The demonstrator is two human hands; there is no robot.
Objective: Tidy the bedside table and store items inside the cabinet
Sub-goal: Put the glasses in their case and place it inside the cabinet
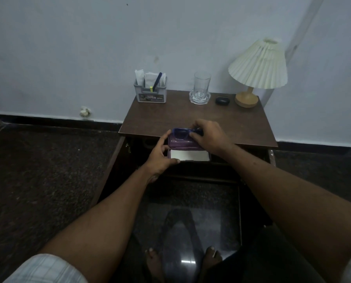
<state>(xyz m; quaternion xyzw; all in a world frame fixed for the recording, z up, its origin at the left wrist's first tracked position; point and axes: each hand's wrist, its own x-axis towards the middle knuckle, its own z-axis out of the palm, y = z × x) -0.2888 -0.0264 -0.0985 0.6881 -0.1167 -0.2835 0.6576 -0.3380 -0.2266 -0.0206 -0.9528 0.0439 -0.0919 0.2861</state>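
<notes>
Two hands (pixel 160 155) round case (pixel 183 143), glasses (pixel 180 132)

1. The left hand (pixel 162 154) grips the left end of an open purple spectacle case (pixel 182 143), held at the front edge of the bedside table (pixel 170 117).
2. The right hand (pixel 208 135) pinches the right end of blue-framed spectacles (pixel 180 133) lying in the case.
3. Along the table's back edge stand a grey pen holder (pixel 151 92) at the left corner, a drinking glass (pixel 201 84) on a coaster (pixel 199 98), a black earbud case (pixel 222 100), and a pleated lamp (pixel 258 66) at the right corner.
</notes>
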